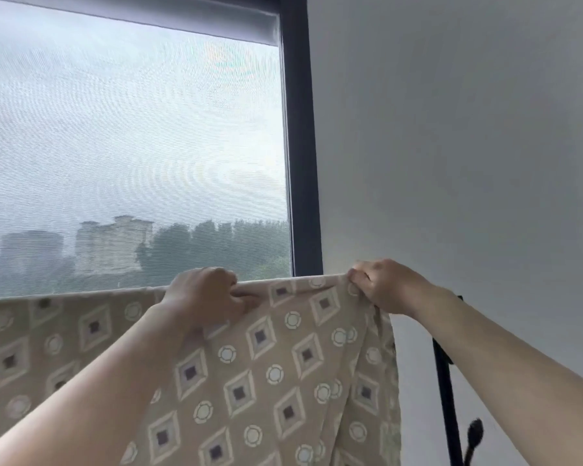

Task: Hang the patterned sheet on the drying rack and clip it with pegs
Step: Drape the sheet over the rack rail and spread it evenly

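Window (132, 129) behind patterned sheet (249, 364), black pole (446, 398) beside.

Your patterned sheet (249, 381) is beige, printed with pale diamonds and rings. It hangs down from a straight top fold that runs from the left edge to your right hand (381, 287). Your left hand (206, 294) and right hand both pinch that fold. The sheet's right end bunches in vertical folds beside the drying rack's black upright (445, 381).
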`<state>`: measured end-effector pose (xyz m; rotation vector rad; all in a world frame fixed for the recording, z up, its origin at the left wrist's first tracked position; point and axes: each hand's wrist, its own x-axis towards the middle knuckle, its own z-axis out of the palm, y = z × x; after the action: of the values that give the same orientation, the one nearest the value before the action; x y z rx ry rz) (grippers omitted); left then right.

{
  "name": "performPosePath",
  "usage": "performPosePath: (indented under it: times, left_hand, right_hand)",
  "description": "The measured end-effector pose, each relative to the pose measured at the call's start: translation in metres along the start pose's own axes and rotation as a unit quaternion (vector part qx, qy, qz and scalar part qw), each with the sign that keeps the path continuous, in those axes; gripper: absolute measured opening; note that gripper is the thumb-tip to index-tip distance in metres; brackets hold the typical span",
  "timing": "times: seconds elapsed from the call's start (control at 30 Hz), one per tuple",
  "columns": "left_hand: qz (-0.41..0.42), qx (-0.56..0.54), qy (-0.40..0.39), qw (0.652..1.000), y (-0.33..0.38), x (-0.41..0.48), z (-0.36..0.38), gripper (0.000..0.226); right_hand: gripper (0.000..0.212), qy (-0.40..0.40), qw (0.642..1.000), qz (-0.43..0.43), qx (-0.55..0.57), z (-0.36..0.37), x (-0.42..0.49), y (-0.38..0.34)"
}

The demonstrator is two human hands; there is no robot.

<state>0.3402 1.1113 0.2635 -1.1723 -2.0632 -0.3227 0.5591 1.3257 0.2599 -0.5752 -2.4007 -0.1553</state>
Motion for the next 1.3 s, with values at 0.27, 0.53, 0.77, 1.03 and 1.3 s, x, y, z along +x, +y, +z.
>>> performPosePath:
  times: [0.27, 0.53, 0.77, 1.03, 1.3]
  left_hand:
    - [-0.010, 0.008, -0.014, 1.000, 0.001, 0.000, -0.004, 0.052]
    - [-0.017, 0.019, -0.012, 1.000, 0.006, 0.003, -0.003, 0.052]
    - [-0.026, 0.018, -0.014, 0.999, 0.001, 0.002, -0.003, 0.053]
    - [-0.046, -0.025, -0.053, 0.997, -0.004, 0.002, -0.008, 0.065]
    - [-0.052, -0.190, -0.099, 0.975, -0.021, 0.019, -0.004, 0.025]
  right_hand:
    - [0.028, 0.243, 0.968, -0.048, 0.033, 0.034, -0.015, 0.033]
    - [0.016, 0.269, 0.834, 0.214, 0.431, 0.048, -0.041, -0.019]
    - [0.013, 0.188, 0.692, 0.291, 0.633, 0.046, -0.033, -0.051]
    - [0.025, 0.289, 0.731, 0.259, 0.562, 0.024, -0.030, -0.044]
    - [0.027, 0.320, 0.819, 0.247, 0.407, 0.047, -0.040, -0.037]
